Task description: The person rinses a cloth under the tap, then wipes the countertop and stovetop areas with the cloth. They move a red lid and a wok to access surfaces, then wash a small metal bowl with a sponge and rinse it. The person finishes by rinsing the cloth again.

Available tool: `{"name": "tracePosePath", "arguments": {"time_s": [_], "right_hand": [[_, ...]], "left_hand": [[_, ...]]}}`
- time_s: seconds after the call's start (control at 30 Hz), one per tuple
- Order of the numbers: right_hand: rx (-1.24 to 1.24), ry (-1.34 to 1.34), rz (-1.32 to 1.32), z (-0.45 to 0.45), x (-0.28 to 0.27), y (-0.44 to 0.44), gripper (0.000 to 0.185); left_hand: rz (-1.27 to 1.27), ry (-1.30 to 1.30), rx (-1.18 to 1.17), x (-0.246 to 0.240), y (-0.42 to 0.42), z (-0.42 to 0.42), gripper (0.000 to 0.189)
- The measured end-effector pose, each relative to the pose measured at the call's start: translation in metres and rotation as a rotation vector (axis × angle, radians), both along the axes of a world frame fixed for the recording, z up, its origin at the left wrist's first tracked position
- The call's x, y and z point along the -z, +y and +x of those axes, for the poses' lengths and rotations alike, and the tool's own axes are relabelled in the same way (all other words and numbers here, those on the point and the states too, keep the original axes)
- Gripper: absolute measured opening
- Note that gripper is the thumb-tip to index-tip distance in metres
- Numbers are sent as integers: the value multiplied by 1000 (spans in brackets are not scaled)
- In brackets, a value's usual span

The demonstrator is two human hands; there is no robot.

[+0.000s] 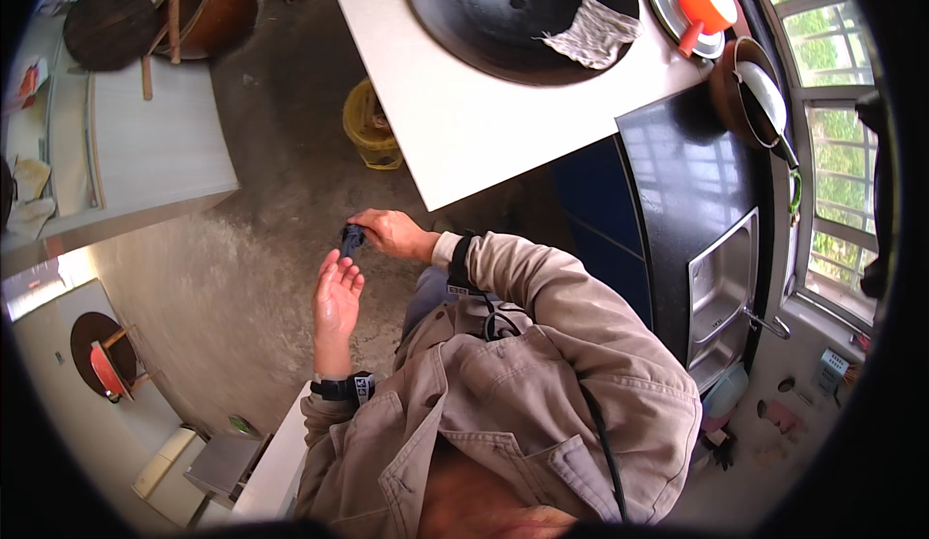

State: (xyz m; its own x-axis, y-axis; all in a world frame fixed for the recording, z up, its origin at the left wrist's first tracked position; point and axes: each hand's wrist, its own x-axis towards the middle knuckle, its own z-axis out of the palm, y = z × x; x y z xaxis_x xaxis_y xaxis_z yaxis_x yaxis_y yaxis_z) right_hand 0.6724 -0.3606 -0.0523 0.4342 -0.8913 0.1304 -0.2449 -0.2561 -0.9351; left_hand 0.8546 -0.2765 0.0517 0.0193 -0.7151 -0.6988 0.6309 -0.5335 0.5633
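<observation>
My right hand (395, 233) pinches a crumpled dark blue piece of cloth or similar soft material (352, 240) between thumb and fingers. The bundle's exact kind is too small to tell. Just below it, my left hand (337, 298) is raised with its palm showing and the fingers slightly curled. Its fingertips are at the lower end of the dark bundle; whether they touch it I cannot tell. Both hands are over the concrete floor (268, 169), left of the white countertop's corner (450, 154).
A large black wok (501, 24) with a grey rag (596, 31) is set into the countertop. An orange saucepan (707, 2), a brown pot with a ladle (733, 93) and a steel sink (726, 285) are to the right. A yellow bin (363, 129) stands on the floor.
</observation>
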Motion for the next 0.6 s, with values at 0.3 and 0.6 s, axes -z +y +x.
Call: {"name": "tracePosePath", "arguments": {"time_s": [0.3, 0.6], "right_hand": [[320, -230, 102, -64, -53, -115, 30], [383, 790, -292, -130, 21, -164, 66]], "left_hand": [[-39, 9, -212, -3, 28, 63, 29], [50, 62, -256, 24, 3, 17, 29]]}}
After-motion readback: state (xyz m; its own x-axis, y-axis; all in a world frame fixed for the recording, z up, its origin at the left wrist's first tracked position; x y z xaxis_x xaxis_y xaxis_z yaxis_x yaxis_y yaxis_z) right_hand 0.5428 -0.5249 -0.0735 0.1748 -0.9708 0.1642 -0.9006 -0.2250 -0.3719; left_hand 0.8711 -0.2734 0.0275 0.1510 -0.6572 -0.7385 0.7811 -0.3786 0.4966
